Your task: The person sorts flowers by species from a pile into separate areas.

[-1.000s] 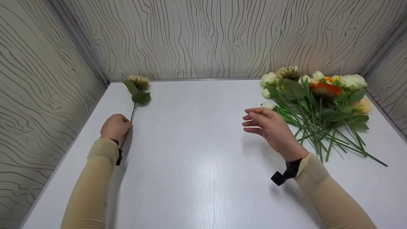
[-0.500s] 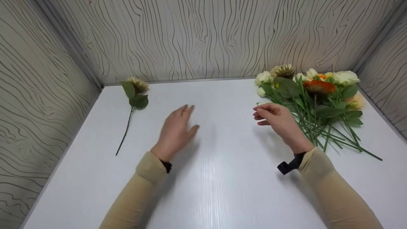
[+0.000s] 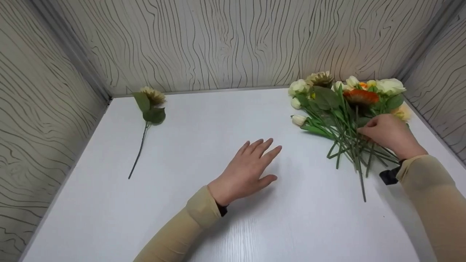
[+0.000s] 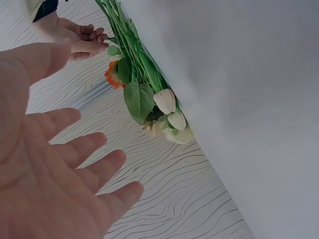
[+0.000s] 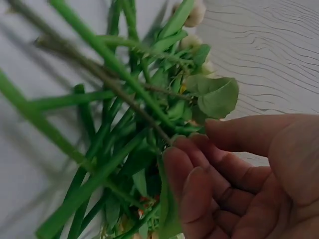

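On the left of the counter (image 3: 204,123) lies one cream flower (image 3: 154,115) with dark leaves, nearer the middle the left hand (image 3: 244,174) spreads its fingers wide, and on the right, over a heap of mixed flowers (image 3: 327,98), the right hand (image 3: 390,133) narrows at the stem (image 3: 361,182) of an orange flower (image 3: 362,97), whether gripping it I cannot tell.

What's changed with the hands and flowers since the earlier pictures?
The left hand let go of the single flower and moved right, fingers spread; the right hand moved right to the bunched stems, grip unclear. The single flower stayed at the left.
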Motion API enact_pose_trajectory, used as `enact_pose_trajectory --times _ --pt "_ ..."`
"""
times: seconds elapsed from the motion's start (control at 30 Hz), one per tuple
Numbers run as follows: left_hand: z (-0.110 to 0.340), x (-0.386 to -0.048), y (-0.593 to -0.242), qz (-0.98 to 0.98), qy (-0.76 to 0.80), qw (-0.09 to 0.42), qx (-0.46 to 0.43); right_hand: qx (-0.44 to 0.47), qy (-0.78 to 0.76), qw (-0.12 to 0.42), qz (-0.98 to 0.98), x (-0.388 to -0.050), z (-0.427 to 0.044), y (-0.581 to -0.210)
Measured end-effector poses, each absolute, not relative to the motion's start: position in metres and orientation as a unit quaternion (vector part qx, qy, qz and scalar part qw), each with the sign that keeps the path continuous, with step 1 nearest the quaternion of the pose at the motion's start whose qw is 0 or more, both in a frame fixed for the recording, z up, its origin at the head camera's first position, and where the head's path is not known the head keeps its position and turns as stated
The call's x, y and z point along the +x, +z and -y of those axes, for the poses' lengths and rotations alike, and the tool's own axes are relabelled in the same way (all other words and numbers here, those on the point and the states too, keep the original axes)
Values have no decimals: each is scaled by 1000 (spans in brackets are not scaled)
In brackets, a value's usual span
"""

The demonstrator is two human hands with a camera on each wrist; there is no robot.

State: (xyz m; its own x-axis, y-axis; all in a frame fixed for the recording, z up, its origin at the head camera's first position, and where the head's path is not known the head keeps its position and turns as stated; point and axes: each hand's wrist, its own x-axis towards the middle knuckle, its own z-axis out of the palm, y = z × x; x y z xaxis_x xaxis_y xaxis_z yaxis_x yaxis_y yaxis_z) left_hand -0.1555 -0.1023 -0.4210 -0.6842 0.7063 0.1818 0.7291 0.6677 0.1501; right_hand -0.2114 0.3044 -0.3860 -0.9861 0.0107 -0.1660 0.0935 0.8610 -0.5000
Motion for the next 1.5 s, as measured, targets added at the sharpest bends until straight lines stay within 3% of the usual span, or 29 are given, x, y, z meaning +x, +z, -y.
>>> enact_pose_trajectory --times 0.2,0.47,0.7,0.9,1.17,1.5 --pt "105 -156 -423 910 -116 45 -394 29 -247 131 -960 -214 -308 -398" --pt "105 -156 -424 907 -124 41 -400 27 -310 157 -937 -213 -311 -401" --pt "104 -161 -423 906 -144 23 -398 57 -360 142 -920 -205 -325 -389" --pt "107 -163 -422 900 -193 12 -391 73 -409 93 -905 -204 -320 -373" --pt "109 -162 -420 885 -297 -3 -359 4 -599 93 -795 -207 -251 -378" --pt "103 -166 -424 797 -530 -140 -252 -66 -749 98 -652 -215 -149 -404"
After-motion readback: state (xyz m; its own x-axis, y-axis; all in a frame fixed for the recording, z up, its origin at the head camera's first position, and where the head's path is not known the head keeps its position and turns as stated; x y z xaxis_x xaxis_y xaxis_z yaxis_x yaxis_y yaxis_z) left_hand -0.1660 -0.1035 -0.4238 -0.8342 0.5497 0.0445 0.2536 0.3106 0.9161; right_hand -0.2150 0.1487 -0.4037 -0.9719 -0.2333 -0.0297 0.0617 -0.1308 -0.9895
